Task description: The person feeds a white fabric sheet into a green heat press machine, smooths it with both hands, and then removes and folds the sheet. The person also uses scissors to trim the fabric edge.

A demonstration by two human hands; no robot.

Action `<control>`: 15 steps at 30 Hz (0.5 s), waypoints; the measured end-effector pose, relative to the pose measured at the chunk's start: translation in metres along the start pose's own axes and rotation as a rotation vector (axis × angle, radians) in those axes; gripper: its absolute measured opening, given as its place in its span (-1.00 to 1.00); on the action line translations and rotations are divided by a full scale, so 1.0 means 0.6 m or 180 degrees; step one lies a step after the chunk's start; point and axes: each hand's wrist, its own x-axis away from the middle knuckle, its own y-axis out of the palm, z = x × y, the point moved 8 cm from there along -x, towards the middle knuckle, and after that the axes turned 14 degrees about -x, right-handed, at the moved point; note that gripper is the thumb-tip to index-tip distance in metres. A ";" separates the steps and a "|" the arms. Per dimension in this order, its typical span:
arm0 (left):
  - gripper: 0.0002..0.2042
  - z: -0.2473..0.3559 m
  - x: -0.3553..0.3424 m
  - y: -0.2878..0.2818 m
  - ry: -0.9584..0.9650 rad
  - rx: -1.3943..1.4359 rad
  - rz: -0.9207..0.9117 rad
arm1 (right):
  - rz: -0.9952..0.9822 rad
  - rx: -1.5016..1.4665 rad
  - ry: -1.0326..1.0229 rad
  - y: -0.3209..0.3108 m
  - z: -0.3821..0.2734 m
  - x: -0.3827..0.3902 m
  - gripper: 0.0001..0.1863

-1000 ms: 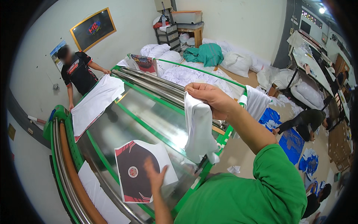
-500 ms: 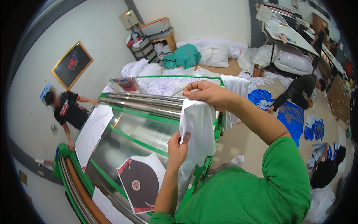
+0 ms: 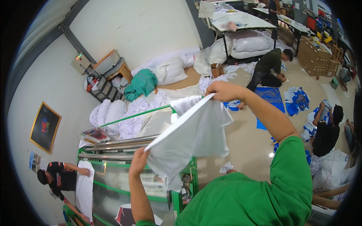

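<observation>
Head view: a white cloth [image 3: 194, 137] hangs in the air, its upper edge stretched between the left hand [image 3: 138, 162] and the right hand [image 3: 225, 91], fingers of both pinched closed on it. Below stands a green-framed roller machine [image 3: 117, 148]; beyond, a teal bundle [image 3: 141, 84] lies among white sacks [image 3: 171, 72].

Over there a plain white cloth [image 3: 192, 135] is hanging spread in mid-air; its top edge is stretching nearly straight from eight o'clock up to two, and loose folds are drooping toward six.
</observation>
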 end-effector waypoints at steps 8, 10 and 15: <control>-0.73 0.216 -0.197 -0.040 -0.0170 0.1743 0.0161 | -0.0127 -0.1855 0.0560 -0.227 0.093 -0.002 -0.71; -0.73 0.273 -0.210 -0.066 0.0170 0.1448 -0.0008 | -0.0063 -0.2028 0.0199 -0.270 0.072 -0.011 -0.73; -0.70 0.391 -0.200 -0.139 0.0874 0.0549 -0.0057 | 0.0281 -0.2200 0.0087 -0.349 0.031 -0.024 -0.69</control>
